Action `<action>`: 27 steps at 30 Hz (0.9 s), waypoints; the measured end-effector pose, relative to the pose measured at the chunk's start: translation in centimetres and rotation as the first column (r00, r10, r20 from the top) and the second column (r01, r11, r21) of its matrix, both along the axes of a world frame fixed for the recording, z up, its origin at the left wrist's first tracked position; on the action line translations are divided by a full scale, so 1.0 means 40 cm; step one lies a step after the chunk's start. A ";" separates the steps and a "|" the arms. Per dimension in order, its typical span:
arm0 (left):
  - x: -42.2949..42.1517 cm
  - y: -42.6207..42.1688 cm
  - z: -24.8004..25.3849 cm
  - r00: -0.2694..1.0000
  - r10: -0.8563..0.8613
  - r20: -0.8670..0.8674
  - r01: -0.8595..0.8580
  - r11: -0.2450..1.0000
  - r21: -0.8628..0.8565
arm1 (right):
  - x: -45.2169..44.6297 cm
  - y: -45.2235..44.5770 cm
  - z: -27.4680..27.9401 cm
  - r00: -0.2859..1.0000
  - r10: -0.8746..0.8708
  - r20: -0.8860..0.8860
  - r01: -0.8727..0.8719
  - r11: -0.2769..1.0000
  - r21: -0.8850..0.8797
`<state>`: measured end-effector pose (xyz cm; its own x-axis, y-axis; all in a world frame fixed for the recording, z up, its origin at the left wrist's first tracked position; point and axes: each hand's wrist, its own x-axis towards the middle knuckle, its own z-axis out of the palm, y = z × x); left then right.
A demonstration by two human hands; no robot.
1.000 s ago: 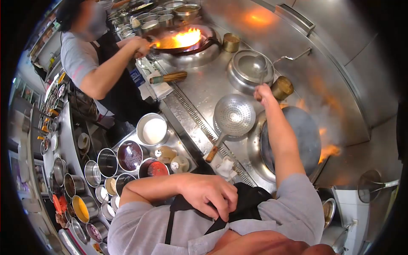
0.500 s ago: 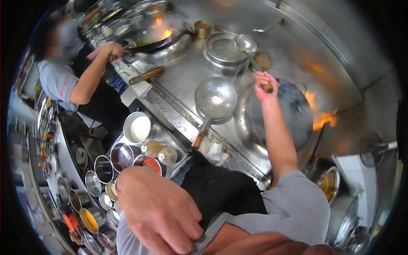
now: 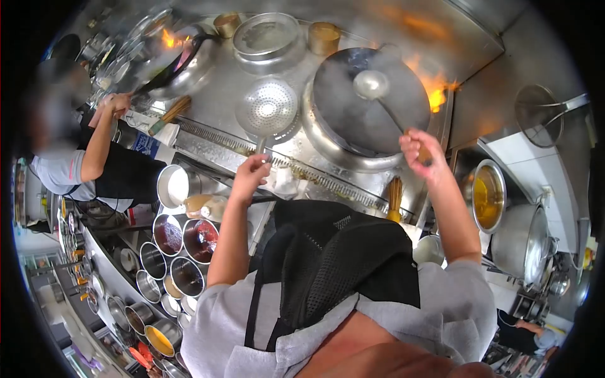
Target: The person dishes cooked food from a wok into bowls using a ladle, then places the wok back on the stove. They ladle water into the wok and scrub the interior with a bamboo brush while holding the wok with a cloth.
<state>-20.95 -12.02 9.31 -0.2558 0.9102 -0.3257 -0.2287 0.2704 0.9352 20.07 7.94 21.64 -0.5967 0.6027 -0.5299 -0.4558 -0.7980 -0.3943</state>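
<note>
My right hand point(image 3: 422, 154) is closed around the handle of a ladle point(image 3: 372, 84). The ladle's bowl is above the steaming wok point(image 3: 337, 123), whose contents are blurred by steam. At the counter's front edge, my left hand point(image 3: 252, 176) grips the handle end of a perforated skimmer point(image 3: 268, 106); the fingers hide its wooden part. The skimmer's round head rests over the steel stove top, left of the wok.
Flames point(image 3: 436, 91) rise at the wok's right edge. A lidded pot point(image 3: 265, 38) and a tin point(image 3: 324, 39) stand behind. A bamboo brush point(image 3: 394, 198) lies in front. A co-worker point(image 3: 120, 170) works at another wok on the left, beside several ingredient pots point(image 3: 169, 232).
My view has shifted right. The left hand has gone from near my chest to the skimmer's handle. The right hand has brought the ladle from the back pots to over the wok.
</note>
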 end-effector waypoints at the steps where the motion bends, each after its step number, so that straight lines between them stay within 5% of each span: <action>1: 0.004 0.009 -0.084 0.980 -0.017 -0.200 -0.002 0.995 -0.095 | 0.015 -0.037 -0.003 0.998 -0.031 0.048 0.030 0.999 0.024; 2: 0.013 0.017 -0.164 0.919 -0.050 -0.390 -0.025 0.982 -0.185 | 0.032 -0.062 -0.006 0.994 -0.062 0.095 0.057 0.997 0.051; 6: 0.048 0.027 -0.391 0.794 -0.124 -0.595 -0.013 0.975 -0.221 | 0.141 -0.084 -0.134 0.999 0.026 -0.044 -0.023 0.996 0.083; 7: 0.063 0.038 -0.400 0.721 -0.238 -0.651 0.043 0.953 -0.301 | 0.144 -0.101 -0.166 0.952 0.080 0.295 -0.161 0.951 0.262; 8: 0.079 0.049 -0.409 0.633 -0.350 -0.691 0.091 0.919 -0.383 | 0.145 -0.111 -0.197 0.797 0.054 0.602 -0.341 0.862 0.374; 9: 0.110 0.053 -0.367 0.546 -0.345 -0.763 0.023 0.917 -0.398 | 0.130 -0.118 -0.218 0.492 0.020 0.870 -0.620 0.710 0.334; 10: 0.108 0.045 -0.372 0.543 -0.348 -0.764 0.026 0.916 -0.399 | 0.134 -0.121 -0.243 0.494 0.019 0.869 -0.617 0.712 0.334; 12: 0.100 0.048 -0.381 0.570 -0.286 -0.770 0.079 0.952 -0.295 | 0.137 -0.110 -0.269 0.084 -0.489 0.868 -0.887 0.360 0.289; 13: 0.096 0.044 -0.365 0.596 -0.245 -0.764 0.085 0.966 -0.244 | 0.125 -0.104 -0.246 0.039 -0.485 0.874 -0.891 0.379 0.250; 14: 0.085 0.040 -0.349 0.602 -0.207 -0.771 0.107 0.978 -0.178 | 0.119 -0.098 -0.246 0.041 -0.496 0.867 -0.894 0.369 0.253; 16: 0.066 0.025 -0.269 0.872 -0.048 -0.488 0.011 0.997 -0.078 | 0.089 -0.066 -0.255 0.033 -0.636 0.771 -0.941 0.241 0.239; 17: 0.043 0.017 -0.217 0.871 -0.025 -0.490 -0.008 0.998 -0.066 | 0.044 -0.051 -0.222 -0.032 -0.596 0.802 -0.950 0.268 0.162; 19: -0.014 -0.009 -0.101 0.983 0.102 -0.154 -0.096 0.994 0.046 | -0.053 0.015 -0.213 -0.017 -0.645 0.764 -0.963 0.215 0.160; 20: -0.057 -0.029 -0.050 0.977 0.138 -0.160 -0.120 0.985 0.120 | -0.111 0.050 -0.210 -0.016 -0.682 0.731 -0.971 0.186 0.151; 22: -0.095 -0.078 0.131 0.959 0.253 0.130 -0.281 0.912 0.298 | -0.250 0.151 -0.217 0.057 -0.692 0.720 -0.978 0.106 0.180; 24: -0.161 -0.146 0.220 0.943 0.251 0.217 -0.327 0.812 0.484 | -0.405 0.273 -0.275 0.323 -0.656 0.683 -0.913 -0.025 0.408; 27: -0.195 -0.166 0.369 0.910 0.202 0.363 -0.404 0.639 0.655 | -0.713 0.371 -0.265 0.345 -0.481 0.806 -0.867 0.165 0.470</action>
